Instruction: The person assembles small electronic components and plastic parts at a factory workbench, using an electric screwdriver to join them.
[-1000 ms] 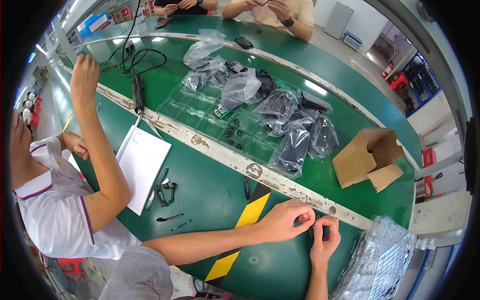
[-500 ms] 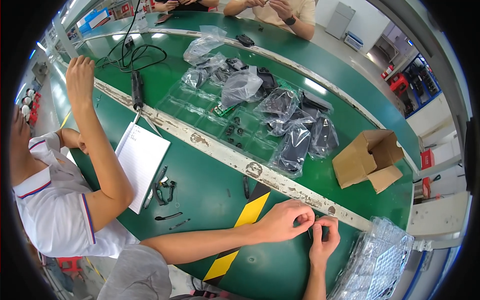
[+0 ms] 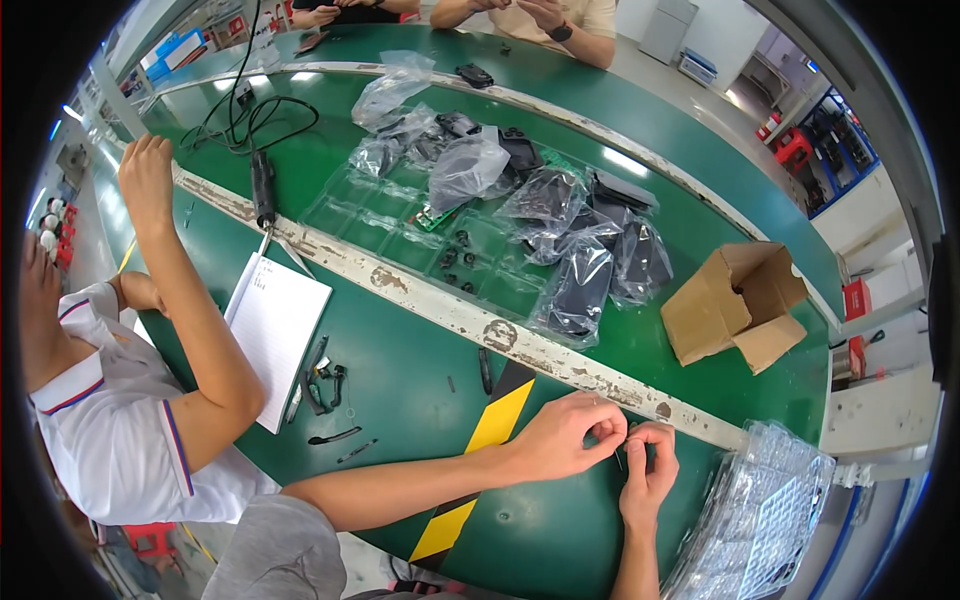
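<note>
Above the green worktable (image 3: 560, 540), my left hand (image 3: 568, 436) and my right hand (image 3: 648, 472) meet near the white rail (image 3: 640, 400). The left thumb and forefinger curl together in a pinch, and so do the right ones. A small dark piece seems to sit between the fingertips, with a thin line hanging below; both are too small to name. Left of my hands, a yellow-and-black tape strip (image 3: 500, 415) crosses the tabletop under my left forearm. A slim black part (image 3: 485, 371) lies by the rail.
Beyond the rail lie a clear tray (image 3: 370, 228), bagged dark parts (image 3: 575, 290) and an open cardboard box (image 3: 712, 305). Stacked clear trays (image 3: 745, 520) stand at right. At left are a co-worker's arm (image 3: 195, 320), a notebook (image 3: 275, 318), small tools (image 3: 315, 385) and a corded electric screwdriver (image 3: 262, 188).
The view has shifted slightly, so the table's things sit a little further left and up. My hands keep nearly the same pinched pose.
</note>
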`<state>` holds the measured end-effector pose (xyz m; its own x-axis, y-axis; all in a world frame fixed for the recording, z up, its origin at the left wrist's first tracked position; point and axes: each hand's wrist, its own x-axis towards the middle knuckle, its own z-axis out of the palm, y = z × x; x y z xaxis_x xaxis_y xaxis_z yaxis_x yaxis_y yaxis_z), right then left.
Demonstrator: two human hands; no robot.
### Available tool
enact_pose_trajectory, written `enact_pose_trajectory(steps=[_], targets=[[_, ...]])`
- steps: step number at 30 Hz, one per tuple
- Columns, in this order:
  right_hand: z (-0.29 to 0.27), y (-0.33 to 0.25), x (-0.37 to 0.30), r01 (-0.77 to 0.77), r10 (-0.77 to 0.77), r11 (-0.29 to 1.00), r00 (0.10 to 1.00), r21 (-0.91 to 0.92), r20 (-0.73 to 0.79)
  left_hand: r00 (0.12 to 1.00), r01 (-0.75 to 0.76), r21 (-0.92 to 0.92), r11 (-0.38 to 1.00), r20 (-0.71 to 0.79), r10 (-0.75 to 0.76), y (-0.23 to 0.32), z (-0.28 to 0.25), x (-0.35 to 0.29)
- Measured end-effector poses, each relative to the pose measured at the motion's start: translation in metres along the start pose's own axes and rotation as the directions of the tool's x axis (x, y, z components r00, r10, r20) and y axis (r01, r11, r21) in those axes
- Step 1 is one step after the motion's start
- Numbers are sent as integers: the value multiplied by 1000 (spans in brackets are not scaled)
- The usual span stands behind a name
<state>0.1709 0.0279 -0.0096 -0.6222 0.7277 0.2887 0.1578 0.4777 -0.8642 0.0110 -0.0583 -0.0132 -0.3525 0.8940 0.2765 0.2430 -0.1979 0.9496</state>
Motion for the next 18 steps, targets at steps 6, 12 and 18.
enact_pose_trajectory(steps=[6, 12, 18], targets=[[0, 1, -1, 11, -11, 1000, 1000, -16, -7, 1000, -1, -13, 1000, -15, 1, 1, 0, -1], [1, -2, 0, -4, 3, 1000, 1000, -9, -8, 1000, -6, -11, 1000, -12, 6, 1, 0, -1], [0, 0, 0, 3, -3, 1000, 1000, -25, -6, 1000, 7, -7, 1000, -3, -7, 1, 0, 0]])
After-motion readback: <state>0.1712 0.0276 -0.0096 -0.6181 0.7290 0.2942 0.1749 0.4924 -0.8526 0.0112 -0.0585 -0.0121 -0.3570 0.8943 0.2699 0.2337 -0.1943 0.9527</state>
